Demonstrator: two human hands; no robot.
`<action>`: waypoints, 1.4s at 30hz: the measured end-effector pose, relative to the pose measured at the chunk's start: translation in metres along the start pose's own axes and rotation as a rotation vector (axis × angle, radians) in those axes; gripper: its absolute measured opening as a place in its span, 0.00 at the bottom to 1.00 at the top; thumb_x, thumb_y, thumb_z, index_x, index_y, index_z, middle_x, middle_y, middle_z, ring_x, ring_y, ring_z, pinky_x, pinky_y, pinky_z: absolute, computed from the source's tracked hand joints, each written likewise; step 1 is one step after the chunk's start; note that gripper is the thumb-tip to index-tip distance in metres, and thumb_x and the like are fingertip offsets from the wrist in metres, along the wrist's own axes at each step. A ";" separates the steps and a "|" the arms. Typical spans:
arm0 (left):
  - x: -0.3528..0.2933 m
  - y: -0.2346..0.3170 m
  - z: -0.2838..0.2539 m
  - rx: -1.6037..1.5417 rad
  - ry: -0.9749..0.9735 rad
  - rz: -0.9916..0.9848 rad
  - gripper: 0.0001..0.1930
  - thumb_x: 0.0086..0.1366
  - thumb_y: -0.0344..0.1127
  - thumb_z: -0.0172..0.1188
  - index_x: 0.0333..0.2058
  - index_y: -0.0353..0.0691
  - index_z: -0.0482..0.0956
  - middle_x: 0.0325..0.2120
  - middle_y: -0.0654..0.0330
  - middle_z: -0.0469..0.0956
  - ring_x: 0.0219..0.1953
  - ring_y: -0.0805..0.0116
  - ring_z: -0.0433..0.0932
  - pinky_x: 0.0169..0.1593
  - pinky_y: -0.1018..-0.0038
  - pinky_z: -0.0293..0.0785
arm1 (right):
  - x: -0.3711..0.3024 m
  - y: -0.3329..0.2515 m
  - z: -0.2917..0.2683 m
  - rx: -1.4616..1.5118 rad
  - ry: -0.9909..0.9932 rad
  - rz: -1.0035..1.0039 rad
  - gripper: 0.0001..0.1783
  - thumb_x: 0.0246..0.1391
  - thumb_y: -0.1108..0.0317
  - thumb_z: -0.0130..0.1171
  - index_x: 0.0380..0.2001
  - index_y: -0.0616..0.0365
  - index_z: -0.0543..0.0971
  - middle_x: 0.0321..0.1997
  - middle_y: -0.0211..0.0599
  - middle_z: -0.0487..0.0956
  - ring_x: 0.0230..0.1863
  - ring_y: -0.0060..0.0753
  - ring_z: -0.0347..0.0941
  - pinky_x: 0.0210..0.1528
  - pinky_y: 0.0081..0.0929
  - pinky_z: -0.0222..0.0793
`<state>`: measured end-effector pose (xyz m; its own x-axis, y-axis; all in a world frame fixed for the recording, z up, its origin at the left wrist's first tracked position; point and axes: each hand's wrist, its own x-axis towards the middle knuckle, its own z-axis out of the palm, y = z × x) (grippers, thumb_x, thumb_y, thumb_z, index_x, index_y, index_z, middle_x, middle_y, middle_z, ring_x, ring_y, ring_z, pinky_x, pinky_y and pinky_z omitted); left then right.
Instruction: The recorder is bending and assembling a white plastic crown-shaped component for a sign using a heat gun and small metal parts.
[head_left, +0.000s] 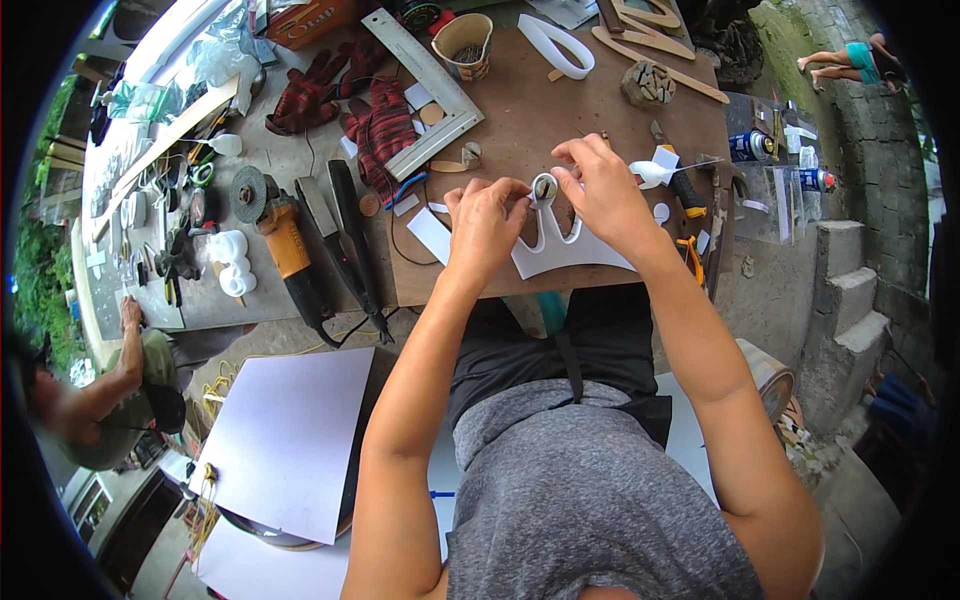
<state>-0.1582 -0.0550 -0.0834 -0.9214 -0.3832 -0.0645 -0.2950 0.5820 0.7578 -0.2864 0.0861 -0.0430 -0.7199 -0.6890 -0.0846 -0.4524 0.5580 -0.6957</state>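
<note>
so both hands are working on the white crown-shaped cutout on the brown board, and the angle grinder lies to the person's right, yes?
Not quite: the head view shows the yellow-bodied angle grinder to the person's left. Both hands are on the white crown-shaped cutout.

The white cut-out piece [560, 252] is flat and thin, of a pale foam-like sheet. Its upper edge has a wavy, crown-like outline with rounded points, and its lower edge is almost straight. It lies on the brown tabletop [520, 110], close to the near edge, a little tilted. The small roll of tape [543, 187] is round, grey-white with a dark hole in the middle. It stands on edge just above the white piece, at its middle point, held between the fingers of both hands.
</note>
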 end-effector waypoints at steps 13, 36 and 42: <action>0.007 0.001 0.002 0.058 -0.013 0.031 0.16 0.59 0.37 0.69 0.46 0.48 0.81 0.32 0.66 0.87 0.44 0.61 0.78 0.56 0.58 0.59 | 0.010 0.007 0.001 -0.026 -0.070 -0.146 0.07 0.58 0.71 0.62 0.37 0.62 0.85 0.40 0.48 0.79 0.42 0.54 0.79 0.47 0.44 0.74; 0.012 -0.002 -0.001 0.077 -0.067 0.036 0.19 0.55 0.35 0.71 0.46 0.45 0.80 0.31 0.64 0.87 0.43 0.62 0.79 0.58 0.59 0.59 | -0.155 0.103 -0.054 -0.461 0.222 0.372 0.26 0.44 0.68 0.75 0.42 0.62 0.70 0.46 0.47 0.72 0.51 0.54 0.68 0.55 0.44 0.65; 0.013 -0.007 0.000 0.058 -0.061 0.071 0.19 0.54 0.34 0.72 0.45 0.44 0.81 0.31 0.64 0.87 0.42 0.61 0.79 0.56 0.58 0.59 | -0.158 0.109 -0.051 -0.459 0.266 0.385 0.18 0.44 0.71 0.71 0.34 0.63 0.72 0.43 0.47 0.71 0.48 0.54 0.69 0.52 0.44 0.67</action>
<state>-0.1682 -0.0635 -0.0895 -0.9538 -0.2959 -0.0524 -0.2405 0.6471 0.7234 -0.2483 0.2795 -0.0694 -0.9542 -0.2957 -0.0461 -0.2729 0.9230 -0.2711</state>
